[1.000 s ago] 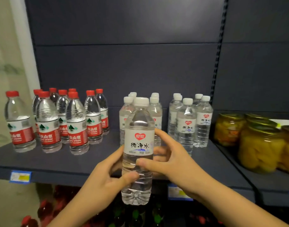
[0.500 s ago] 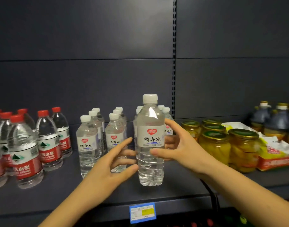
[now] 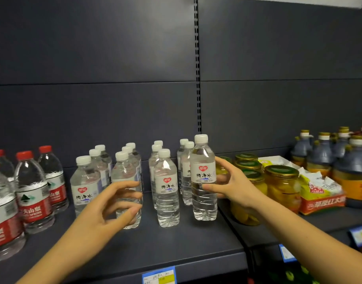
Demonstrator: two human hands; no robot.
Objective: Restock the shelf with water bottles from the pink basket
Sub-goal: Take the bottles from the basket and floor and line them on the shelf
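A clear water bottle (image 3: 203, 160) with a white cap and a red heart label stands upright on the dark shelf (image 3: 176, 247), at the right end of the white-capped rows. My right hand (image 3: 235, 187) grips its middle, thumb in front and fingers behind. My left hand (image 3: 110, 206) hovers with its fingers apart, just in front of another white-capped bottle (image 3: 126, 177), holding nothing. Several white-capped bottles (image 3: 167, 189) stand in rows between the two hands. The pink basket is out of view.
Red-capped water bottles (image 3: 34, 191) fill the shelf's left part. Right of the divider stand jars of yellow fruit (image 3: 282, 187), a red and yellow packet (image 3: 321, 193) and dark sauce bottles (image 3: 356, 167). A blue price tag (image 3: 159, 275) hangs on the shelf's front edge.
The bottle went from in front of the shelf edge onto the shelf and then right, to the end of the rows. My left hand let go of it and drew back to the left.
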